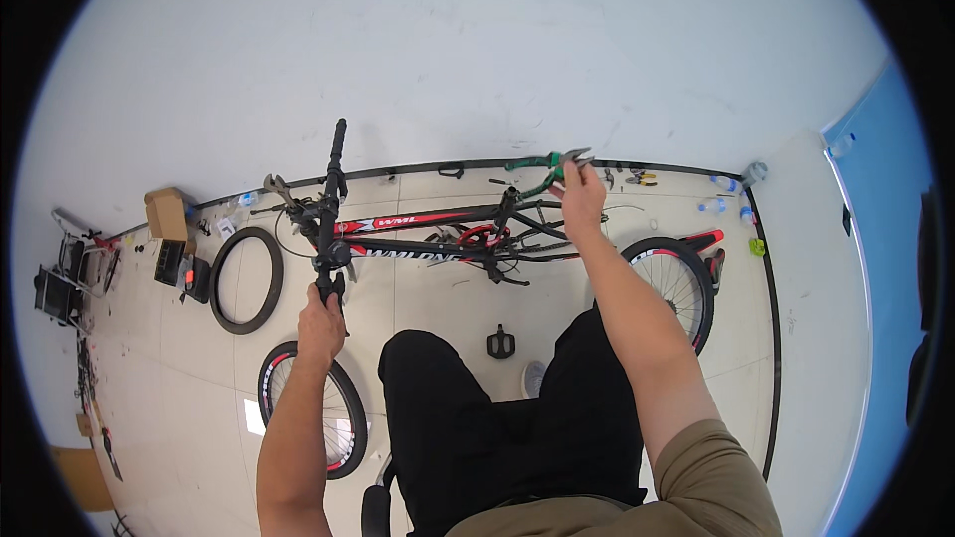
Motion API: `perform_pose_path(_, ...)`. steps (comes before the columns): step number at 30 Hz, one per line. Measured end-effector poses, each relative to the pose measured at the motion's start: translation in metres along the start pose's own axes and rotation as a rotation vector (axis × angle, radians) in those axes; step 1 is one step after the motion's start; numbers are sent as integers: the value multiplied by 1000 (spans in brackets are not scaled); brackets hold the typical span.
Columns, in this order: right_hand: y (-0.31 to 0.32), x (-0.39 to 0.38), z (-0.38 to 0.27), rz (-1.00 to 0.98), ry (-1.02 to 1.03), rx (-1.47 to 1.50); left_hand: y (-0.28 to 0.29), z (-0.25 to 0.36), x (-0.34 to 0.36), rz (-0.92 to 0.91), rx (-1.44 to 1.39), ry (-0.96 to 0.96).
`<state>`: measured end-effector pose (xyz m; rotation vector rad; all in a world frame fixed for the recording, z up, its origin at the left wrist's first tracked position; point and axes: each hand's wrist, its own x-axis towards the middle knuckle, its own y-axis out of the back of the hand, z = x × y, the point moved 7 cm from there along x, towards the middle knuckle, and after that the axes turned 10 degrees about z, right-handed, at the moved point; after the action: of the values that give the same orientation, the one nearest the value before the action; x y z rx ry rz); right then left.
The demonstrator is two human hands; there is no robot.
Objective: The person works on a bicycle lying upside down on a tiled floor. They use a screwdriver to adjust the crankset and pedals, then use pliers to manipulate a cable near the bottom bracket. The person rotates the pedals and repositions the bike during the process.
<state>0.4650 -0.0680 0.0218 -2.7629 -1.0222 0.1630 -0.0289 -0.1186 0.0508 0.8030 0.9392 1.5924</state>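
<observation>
A black and red bicycle frame (423, 220) without wheels fitted stands across the floor in front of me. My left hand (319, 326) is closed around the near grip of its black handlebar (336, 157). Raised above the frame's rear end, my right hand (583, 201) grips green-handled pliers (549, 179) close to their metal jaws, which point to the right. The red chainring (481, 236) sits between my hands, on the lower middle of the frame. Under the right forearm lies a spoked wheel with a tyre (706, 290), partly hidden by the arm.
A second wheel (350, 416) lies near my left forearm, and a loose tyre (220, 300) rests beyond it. One pedal (500, 342) is on the floor before my knees. A cardboard box (169, 215) stands at left; bottles (712, 205) and yellow-handled pliers (643, 179) lie along the wall.
</observation>
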Motion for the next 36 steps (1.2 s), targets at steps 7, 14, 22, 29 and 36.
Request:
perform_pose_path(7, 37, -14, 5, 53, -611, 744, -7, -16, 6, 2, 39, 13)
perform_pose_path(14, 101, -126, 76, 29, -782, 656, 0, -3, 10, 38, 8, -72)
perform_pose_path(22, 89, -213, 115, -170, -1060, 513, -9, -16, 22, 55, 4, -99)
perform_pose_path(29, 122, -238, 143, 1, -1061, 227, -7, 0, 18, 8, -108, 30)
perform_pose_path(36, 119, -242, 139, -27, -1018, 229, 1, 0, 9, -189, -367, 54)
